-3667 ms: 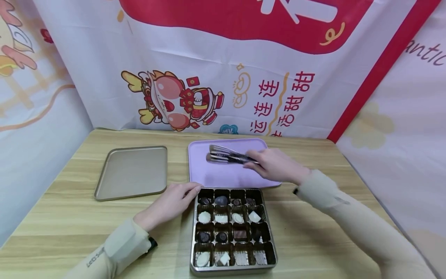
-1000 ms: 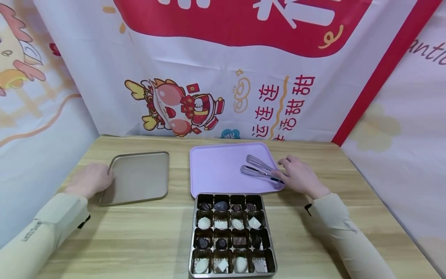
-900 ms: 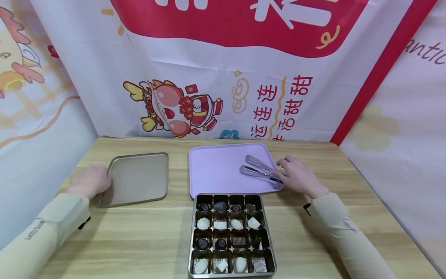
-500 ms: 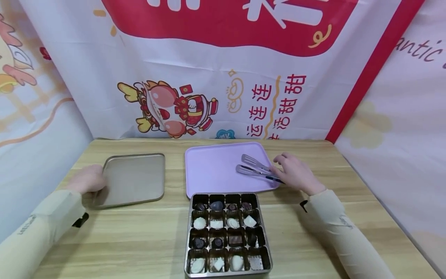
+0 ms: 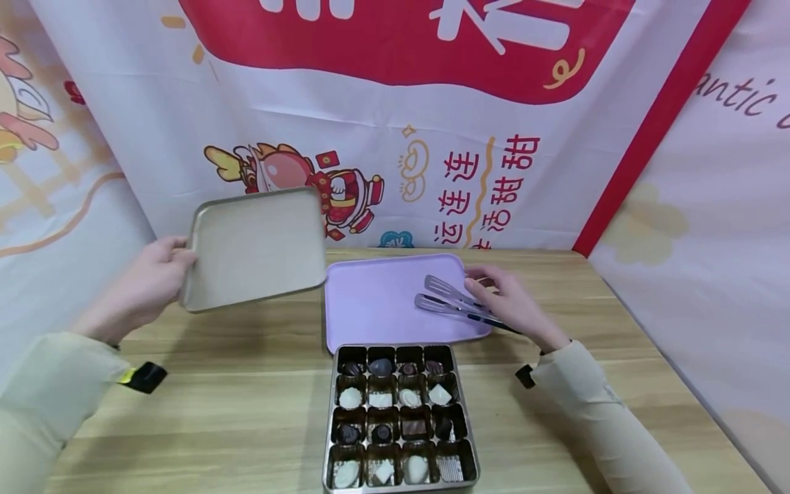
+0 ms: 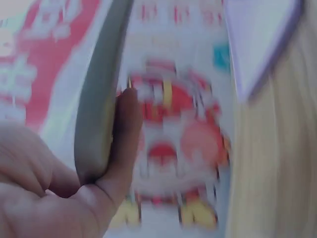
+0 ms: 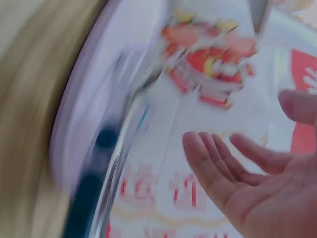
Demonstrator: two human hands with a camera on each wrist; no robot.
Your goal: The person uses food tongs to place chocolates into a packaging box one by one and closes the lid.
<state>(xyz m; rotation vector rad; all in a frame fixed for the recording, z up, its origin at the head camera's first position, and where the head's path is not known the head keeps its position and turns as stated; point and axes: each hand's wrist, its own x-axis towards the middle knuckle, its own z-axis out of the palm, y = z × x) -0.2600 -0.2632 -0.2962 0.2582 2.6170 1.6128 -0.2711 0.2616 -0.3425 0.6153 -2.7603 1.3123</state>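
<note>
In the head view my left hand [image 5: 145, 285] grips the left edge of a flat beige metal lid [image 5: 256, 247], which hangs tilted above the table. The left wrist view has the lid [image 6: 94, 109] edge-on, pinched between thumb and fingers. My right hand [image 5: 509, 302] is over the right end of the purple tray [image 5: 370, 305], beside metal tongs [image 5: 435, 303] with slotted ends and dark handles. Its fingers [image 7: 208, 168] are spread apart and hold nothing in the right wrist view; the tongs are blurred there. A tin of chocolates [image 5: 328, 439] stands in front of the tray.
Most of the tin's compartments hold dark or white chocolates; the front right one shows only a ribbed bottom. All of it stands on a wooden table [image 5: 247, 412]. A printed cloth [image 5: 395, 103] hangs behind, with the lid in front of part of it.
Earlier the right hand carried the tongs, then laid them on the purple tray. The left hand left the tin, took the lid's left edge and raised it off the table towards the right.
</note>
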